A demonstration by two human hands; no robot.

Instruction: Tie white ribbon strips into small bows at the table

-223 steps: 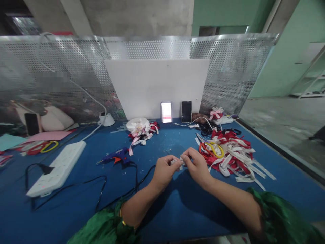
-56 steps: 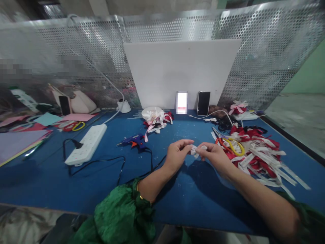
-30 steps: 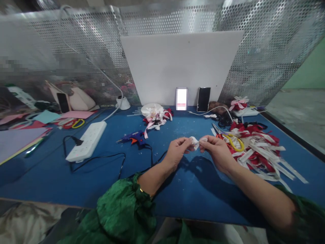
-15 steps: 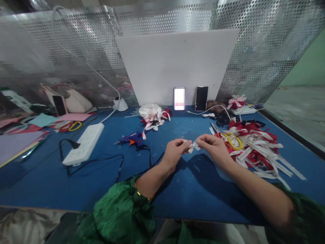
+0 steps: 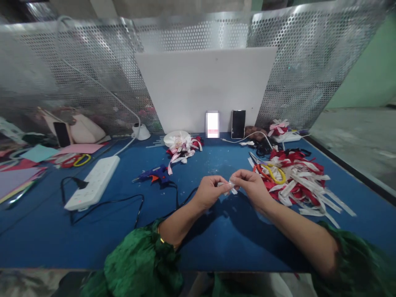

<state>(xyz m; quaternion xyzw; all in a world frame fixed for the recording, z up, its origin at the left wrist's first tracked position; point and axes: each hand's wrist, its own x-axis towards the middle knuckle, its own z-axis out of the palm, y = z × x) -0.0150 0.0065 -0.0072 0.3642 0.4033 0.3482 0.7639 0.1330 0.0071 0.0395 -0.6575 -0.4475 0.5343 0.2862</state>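
A small white ribbon piece is pinched between both my hands just above the blue table. My left hand grips its left end and my right hand grips its right end, fingertips almost touching. Both arms wear green sleeves. To the right of my right hand lies a pile of red and white ribbon strips with yellow-handled scissors on top.
A blue glue gun with a black cord lies left of my hands, and a white power strip further left. Finished ribbon flowers sit near a white board, with two phones leaning on it. A perforated metal screen backs the table.
My hands stay together on the ribbon piece, working it between the fingertips; they sit slightly lower than half a second ago. The view has shifted a little to the right.
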